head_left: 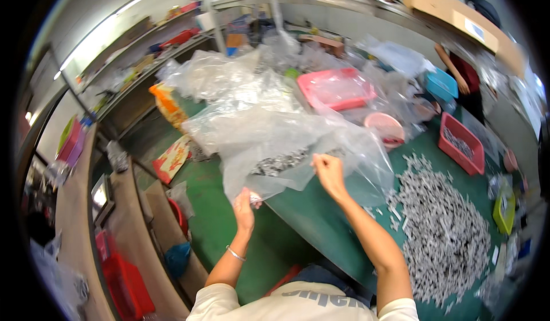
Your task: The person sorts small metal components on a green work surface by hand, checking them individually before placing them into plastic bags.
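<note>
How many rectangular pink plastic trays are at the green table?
2: the far pink tray beyond the held clear plastic bag, and the right-hand pink tray holding small grey pieces. Others may be hidden.

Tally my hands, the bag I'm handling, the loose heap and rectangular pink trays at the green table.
Bare hands: 2 (left hand, right hand)
Translucent plastic bag: 1
Heap of small grey pieces: 1
Pink rectangular plastic trays: 2 (far tray, right tray)
Total: 6
</note>
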`<action>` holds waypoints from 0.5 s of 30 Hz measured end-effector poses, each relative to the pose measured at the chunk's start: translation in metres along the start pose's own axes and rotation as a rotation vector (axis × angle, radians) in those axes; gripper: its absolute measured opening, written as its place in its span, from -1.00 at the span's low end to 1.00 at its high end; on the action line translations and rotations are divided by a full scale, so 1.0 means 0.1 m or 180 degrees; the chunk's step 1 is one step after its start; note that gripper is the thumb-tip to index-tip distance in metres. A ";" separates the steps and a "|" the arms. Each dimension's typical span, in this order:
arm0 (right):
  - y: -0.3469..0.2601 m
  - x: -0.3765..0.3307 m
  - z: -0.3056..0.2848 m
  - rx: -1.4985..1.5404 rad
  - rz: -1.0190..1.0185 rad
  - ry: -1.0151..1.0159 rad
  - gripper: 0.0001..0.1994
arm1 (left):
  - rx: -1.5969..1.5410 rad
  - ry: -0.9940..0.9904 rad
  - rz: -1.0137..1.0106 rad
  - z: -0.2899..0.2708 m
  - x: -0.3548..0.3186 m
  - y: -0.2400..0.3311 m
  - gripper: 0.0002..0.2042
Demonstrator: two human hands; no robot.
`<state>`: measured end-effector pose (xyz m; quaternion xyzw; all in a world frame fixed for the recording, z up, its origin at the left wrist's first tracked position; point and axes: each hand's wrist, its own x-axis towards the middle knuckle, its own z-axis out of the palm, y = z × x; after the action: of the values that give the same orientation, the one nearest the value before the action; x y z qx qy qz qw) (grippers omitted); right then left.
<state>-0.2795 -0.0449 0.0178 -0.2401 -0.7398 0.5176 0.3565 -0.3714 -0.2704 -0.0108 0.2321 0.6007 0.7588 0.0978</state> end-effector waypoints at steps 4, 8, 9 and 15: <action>-0.22 -0.58 -0.14 -0.0096 -0.0234 -0.0259 -0.83 | -0.0352 0.0326 0.0005 0.16 -0.35 -0.02 -0.59; -0.43 -1.47 -0.85 -0.0688 -0.0382 -0.0590 -0.77 | -0.0746 -0.0085 0.0219 0.53 -0.90 -0.11 -0.62; -0.39 -1.68 -1.06 -0.0987 -0.0377 -0.0391 -0.77 | -0.0829 -0.0388 0.0242 0.68 -1.03 -0.08 -0.64; -0.27 -2.66 -2.10 -0.2939 0.0428 0.1256 -0.68 | 0.1198 -0.3663 0.0524 1.68 -1.22 0.16 -0.78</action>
<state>0.0514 -0.1222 0.0125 -0.5130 -0.7930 0.1032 0.3121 -0.1833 -0.1811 0.0049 0.6638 0.5553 0.3976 0.3050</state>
